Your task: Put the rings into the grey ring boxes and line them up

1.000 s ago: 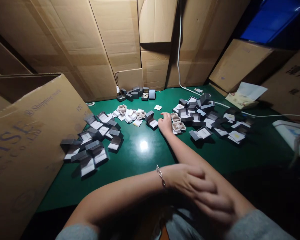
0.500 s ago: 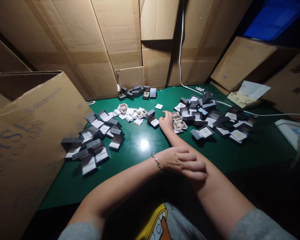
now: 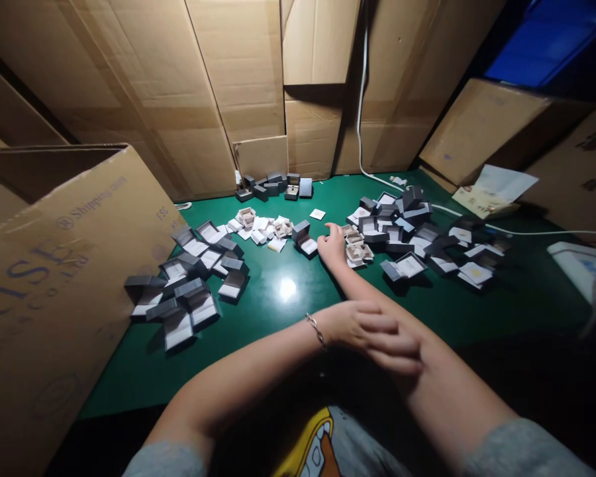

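My right hand (image 3: 330, 246) reaches across the green table (image 3: 288, 318) and rests among small jewellery boxes. Its fingers are curled, and what they hold, if anything, is hidden. An open grey box (image 3: 304, 238) lies just left of it, and cream-coloured inserts (image 3: 357, 250) lie just right of it. My left hand (image 3: 375, 333), with a bracelet (image 3: 316, 330) on its wrist, lies flat on my right forearm with its fingers stretched out and holds nothing.
Piles of open grey boxes lie at the left (image 3: 186, 291) and the right (image 3: 417, 235), with white inserts (image 3: 261, 228) and more boxes (image 3: 278, 185) at the back. A large cardboard carton (image 3: 54, 278) stands at the left. Cardboard sheets wall the back. A white cable (image 3: 526, 232) runs along the right.
My left hand slid up my right forearm towards the wrist, then a little back. My right hand stayed almost where it was beside the open grey box.
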{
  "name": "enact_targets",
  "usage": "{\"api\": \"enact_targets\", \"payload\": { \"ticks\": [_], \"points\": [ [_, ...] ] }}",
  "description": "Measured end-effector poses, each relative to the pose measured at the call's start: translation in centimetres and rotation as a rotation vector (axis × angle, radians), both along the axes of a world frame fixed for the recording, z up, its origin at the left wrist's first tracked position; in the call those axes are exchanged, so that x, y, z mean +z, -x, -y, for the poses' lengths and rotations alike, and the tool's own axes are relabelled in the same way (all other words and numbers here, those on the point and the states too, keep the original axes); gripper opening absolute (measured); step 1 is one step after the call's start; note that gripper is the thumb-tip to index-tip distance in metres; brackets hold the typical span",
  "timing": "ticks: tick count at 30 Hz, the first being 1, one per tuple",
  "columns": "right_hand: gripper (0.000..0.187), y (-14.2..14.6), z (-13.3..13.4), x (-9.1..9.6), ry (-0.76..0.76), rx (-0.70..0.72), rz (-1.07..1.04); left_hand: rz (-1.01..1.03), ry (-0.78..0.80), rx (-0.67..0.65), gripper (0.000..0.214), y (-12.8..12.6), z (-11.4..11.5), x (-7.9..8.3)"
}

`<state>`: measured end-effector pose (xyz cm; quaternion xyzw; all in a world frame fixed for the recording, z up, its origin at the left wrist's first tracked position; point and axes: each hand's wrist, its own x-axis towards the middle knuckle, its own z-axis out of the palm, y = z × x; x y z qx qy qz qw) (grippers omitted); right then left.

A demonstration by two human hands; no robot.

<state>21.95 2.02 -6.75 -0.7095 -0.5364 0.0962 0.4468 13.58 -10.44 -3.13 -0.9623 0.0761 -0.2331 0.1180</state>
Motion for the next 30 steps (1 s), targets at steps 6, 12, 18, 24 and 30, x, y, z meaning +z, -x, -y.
{"api": "enact_targets", "payload": {
  "ticks": [6, 12, 18, 24, 30],
  "points": [
    [0.042, -0.1, -0.2, -0.3, -0.011, -0.007, -0.016, -0.008, -0.049, -0.177, 0.031, 0.2, -0.7, 1.5],
    [0.041, -0.2, -0.2, -0.4, -0.007, 0.014, 0.007, 0.043, -0.050, -0.409, 0.038, -1.6, 5.2, 1.9],
    [0.041, -0.1, -0.3, -0.5, -0.035, 0.006, -0.005, 0.133, -0.037, -0.391, 0.026, -1.4, 4.0, 0.9],
    [0.041, -0.4, 0.0, -0.4, -0.024, 0.026, -0.030, 0.032, 0.002, -0.049, 0.030, 0.4, -1.0, 1.2],
    [0.043, -0.9, -0.9, -1.2, -0.046, 0.057, 0.042, -0.013, 0.194, 0.520, 0.032, 3.9, -6.6, -0.7]
  ]
}}
